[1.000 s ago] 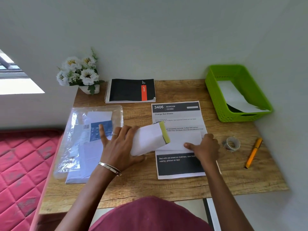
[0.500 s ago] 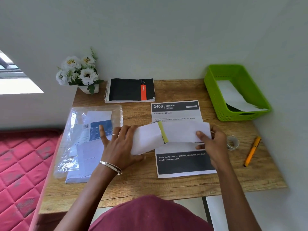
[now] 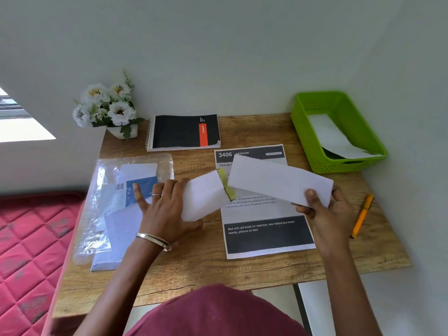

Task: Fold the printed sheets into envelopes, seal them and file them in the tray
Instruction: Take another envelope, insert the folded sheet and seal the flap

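Left hand [image 3: 164, 209] grips the envelope [image 3: 206, 195], right hand [image 3: 327, 209] pinches the folded sheet [image 3: 278, 180]; I'd square its edge to the mouth before sliding

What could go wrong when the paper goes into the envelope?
The folded paper is tilted against the envelope mouth, so a corner might catch and crumple. The left hand holds the envelope far from its opening, so it might slide or buckle. The right hand grips only the paper's far end, so it could bend.
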`<control>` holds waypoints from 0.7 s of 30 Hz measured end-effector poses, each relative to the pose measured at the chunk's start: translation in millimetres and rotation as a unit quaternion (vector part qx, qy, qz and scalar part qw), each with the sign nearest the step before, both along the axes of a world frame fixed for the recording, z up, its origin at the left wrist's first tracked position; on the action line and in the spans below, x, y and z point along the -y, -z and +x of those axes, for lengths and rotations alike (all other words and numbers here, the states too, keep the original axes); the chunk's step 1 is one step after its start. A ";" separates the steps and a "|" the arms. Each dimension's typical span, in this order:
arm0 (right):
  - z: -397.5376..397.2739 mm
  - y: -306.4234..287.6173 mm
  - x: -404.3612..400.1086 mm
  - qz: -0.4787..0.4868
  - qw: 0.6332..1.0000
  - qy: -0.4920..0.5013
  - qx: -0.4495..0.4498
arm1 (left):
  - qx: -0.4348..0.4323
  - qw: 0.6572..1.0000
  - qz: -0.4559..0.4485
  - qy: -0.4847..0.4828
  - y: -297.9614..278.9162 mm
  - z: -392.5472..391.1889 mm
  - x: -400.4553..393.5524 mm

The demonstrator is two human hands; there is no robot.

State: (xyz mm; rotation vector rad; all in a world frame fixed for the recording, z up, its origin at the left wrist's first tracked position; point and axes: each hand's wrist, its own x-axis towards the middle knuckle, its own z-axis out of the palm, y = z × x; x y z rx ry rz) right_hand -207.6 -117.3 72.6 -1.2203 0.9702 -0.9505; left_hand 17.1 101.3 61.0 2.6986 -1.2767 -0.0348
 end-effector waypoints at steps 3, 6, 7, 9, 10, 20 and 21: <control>2.5 -0.4 -4.2 -0.006 1.000 -0.015 -0.025 | -0.003 1.000 0.001 0.004 -0.3 -1.5 1.0; 3.8 -4.4 -4.5 -0.001 0.998 -0.043 -0.036 | 0.003 1.000 0.004 0.008 1.0 -2.4 0.8; 4.1 -5.9 -3.7 -0.001 0.998 -0.053 -0.037 | 0.007 1.000 0.004 0.011 1.7 -2.7 0.5; 4.4 -7.8 -1.6 -0.006 0.997 -0.070 -0.034 | 0.016 1.000 0.006 0.017 2.5 -3.6 0.2; 4.5 -8.2 -0.6 -0.006 0.997 -0.076 -0.031 | 0.019 1.000 0.007 0.020 2.9 -4.2 0.1; 34.6 -7.2 -26.7 -0.002 0.996 -0.076 -0.036 | 0.025 0.997 -0.014 0.068 1.2 -26.7 13.3; 38.8 -6.1 -33.4 -0.007 0.996 -0.076 -0.047 | 0.026 0.997 -0.020 0.070 0.4 -28.6 14.8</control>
